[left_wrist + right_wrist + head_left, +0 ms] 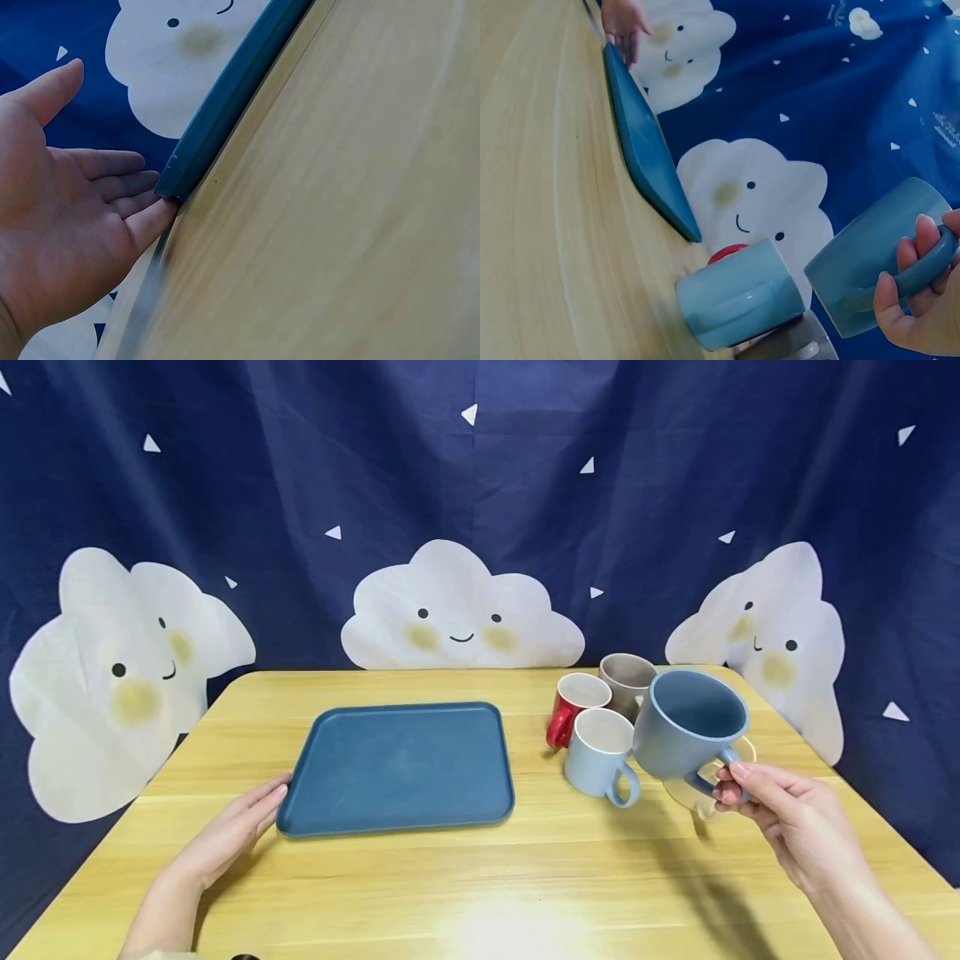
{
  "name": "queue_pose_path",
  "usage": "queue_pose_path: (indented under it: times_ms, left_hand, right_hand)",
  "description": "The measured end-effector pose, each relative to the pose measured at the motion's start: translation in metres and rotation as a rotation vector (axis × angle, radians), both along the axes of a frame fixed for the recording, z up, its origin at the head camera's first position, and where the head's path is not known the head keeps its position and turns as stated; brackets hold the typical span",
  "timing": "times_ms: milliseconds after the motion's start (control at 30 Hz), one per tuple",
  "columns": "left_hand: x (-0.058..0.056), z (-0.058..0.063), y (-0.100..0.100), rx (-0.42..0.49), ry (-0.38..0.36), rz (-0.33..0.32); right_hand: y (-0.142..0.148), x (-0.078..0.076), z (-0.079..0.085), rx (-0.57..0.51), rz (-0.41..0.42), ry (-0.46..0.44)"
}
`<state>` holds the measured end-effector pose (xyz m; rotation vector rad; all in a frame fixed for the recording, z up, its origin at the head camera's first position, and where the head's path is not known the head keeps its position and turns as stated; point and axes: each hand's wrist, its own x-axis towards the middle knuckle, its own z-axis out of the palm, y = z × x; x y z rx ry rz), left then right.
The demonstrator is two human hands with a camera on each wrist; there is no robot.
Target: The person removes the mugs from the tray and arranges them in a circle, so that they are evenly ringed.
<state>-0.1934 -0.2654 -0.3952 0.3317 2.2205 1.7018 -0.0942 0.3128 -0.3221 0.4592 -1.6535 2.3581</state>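
Observation:
My right hand (798, 822) grips the handle of a large grey-blue mug (678, 739), raised above the table with its mouth facing up. In the right wrist view, curled fingers wrap that mug's handle (922, 274). Below and left of it stands a light blue mug (592, 764), handle toward the right. My left hand (228, 835) lies at the left edge of a dark blue tray (397, 768). Its fingers are straight, and in the left wrist view the fingertips (154, 217) meet the tray's corner.
Beside the light blue mug stand a red mug (564, 718) with white inside and a grey-brown mug (622, 697). A cream mug (686, 795) is mostly hidden behind the raised one. All stand on a wooden table (375, 893); a dark blue cloud-print curtain (480, 460) hangs behind.

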Motion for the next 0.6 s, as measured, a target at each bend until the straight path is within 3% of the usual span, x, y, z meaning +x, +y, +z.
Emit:
queue_pose_path:
  times_ms: [333, 500, 600]
  left_hand:
    - [-0.001, -0.001, -0.001, 0.006, -0.003, 0.000]
    - [0.000, -0.001, -0.001, 0.014, 0.001, -0.007]
    - [0.000, -0.001, -0.001, 0.016, -0.002, -0.009]
  right_hand:
    - [0.007, 0.000, -0.015, 0.041, -0.063, -0.058]
    - [0.033, -0.013, -0.046, 0.096, -0.040, -0.033]
    - [0.053, -0.023, -0.071, 0.145, -0.069, -0.074]
